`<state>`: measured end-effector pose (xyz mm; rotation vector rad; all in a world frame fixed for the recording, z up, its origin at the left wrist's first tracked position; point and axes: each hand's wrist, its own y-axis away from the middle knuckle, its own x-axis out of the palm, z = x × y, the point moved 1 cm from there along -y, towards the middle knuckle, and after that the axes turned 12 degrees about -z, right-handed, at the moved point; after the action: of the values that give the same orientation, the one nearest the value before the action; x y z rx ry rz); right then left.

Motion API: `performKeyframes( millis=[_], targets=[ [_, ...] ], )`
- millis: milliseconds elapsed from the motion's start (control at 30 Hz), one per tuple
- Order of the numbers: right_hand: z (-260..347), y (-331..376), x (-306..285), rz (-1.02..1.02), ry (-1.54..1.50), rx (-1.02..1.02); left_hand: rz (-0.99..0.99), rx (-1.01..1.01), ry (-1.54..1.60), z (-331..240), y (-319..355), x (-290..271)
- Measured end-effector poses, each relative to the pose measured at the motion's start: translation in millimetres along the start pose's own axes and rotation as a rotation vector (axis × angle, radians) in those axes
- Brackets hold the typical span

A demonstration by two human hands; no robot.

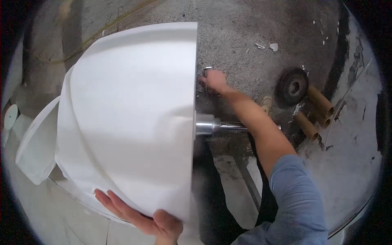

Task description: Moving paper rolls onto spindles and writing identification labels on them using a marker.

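A large white roll of sheet material (134,102) fills the left and middle, with a loose flap along its left side. From its right end sticks out a shiny metal shaft (208,124). My left hand (139,216) lies on the near side of the roll, fingers stretched along the surface. My right hand (215,79) is closed beside the far part of the roll's right edge, the arm reaching over the shaft. A small shiny bit shows at its fingers, too small and blurred to name.
On the rough grey floor to the right are a dark round wheel-like disc (293,87) and several brown cardboard tubes (307,125). White scraps (273,47) lie farther off. Another white roll (38,143) sits at the left. A yellowish hose (110,22) crosses the far floor.
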<state>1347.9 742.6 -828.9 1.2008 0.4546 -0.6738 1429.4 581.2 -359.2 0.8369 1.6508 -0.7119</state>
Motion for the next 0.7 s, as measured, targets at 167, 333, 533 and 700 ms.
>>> performKeyframes(
  millis=[167,333,533,700],
  targets=[
    [18,-7,16,-0.070,-0.058,0.034,-0.070,-0.113,0.041,-11,1,5],
    [-8,10,-21,-0.097,-0.031,-0.125,-0.036,-0.074,0.088,-7,3,1],
    [-100,87,-169,-0.334,-0.187,0.016,-0.073,0.023,0.062,0,9,-8],
    [-180,246,-321,-0.490,-0.212,0.228,-0.183,0.144,-0.092,21,7,-4]
  ],
)
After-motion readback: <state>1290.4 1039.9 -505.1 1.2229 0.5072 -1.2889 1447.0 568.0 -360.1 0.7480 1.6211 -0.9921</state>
